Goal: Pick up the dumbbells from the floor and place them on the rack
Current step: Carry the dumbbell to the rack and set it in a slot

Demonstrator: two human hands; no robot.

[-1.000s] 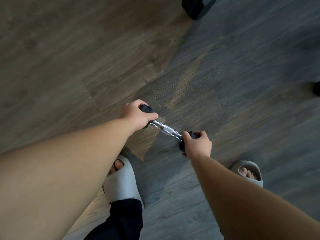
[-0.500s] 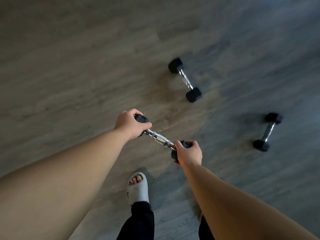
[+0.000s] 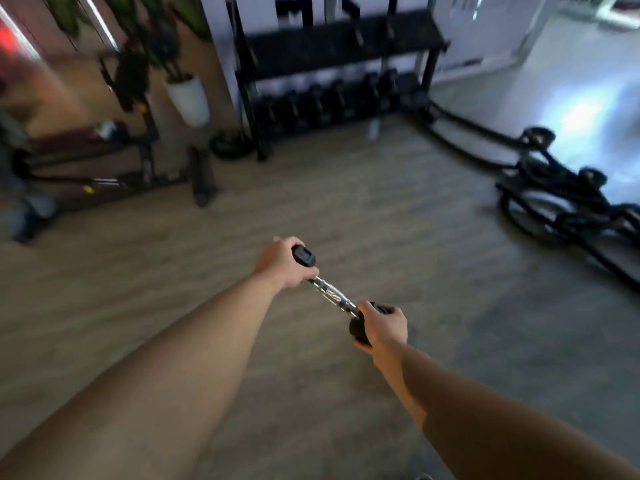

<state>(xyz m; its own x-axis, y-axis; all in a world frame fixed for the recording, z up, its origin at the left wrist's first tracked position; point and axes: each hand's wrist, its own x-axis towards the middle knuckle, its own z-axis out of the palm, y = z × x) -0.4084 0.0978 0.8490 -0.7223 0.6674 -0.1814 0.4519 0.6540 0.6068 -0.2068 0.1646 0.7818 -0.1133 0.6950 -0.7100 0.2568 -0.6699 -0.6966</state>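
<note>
Rack (image 3: 332,46) and its dumbbells (image 3: 332,102) are motion-blurred, the rack top is cropped, and the held dumbbell's (image 3: 334,295) heads are partly covered by both hands.

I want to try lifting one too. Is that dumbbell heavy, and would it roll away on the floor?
The dumbbell is probably heavy for its size: left hand and right hand each grip an end. Its metal bar looks stiff. The ends seem flat-sided, so it likely wouldn't roll far.

I see my left hand (image 3: 284,263) and right hand (image 3: 382,327) each wrapped round one black end of a dumbbell (image 3: 334,294), held above the floor (image 3: 346,202); the rack (image 3: 339,64) stands at twelve o'clock, blurred
</note>
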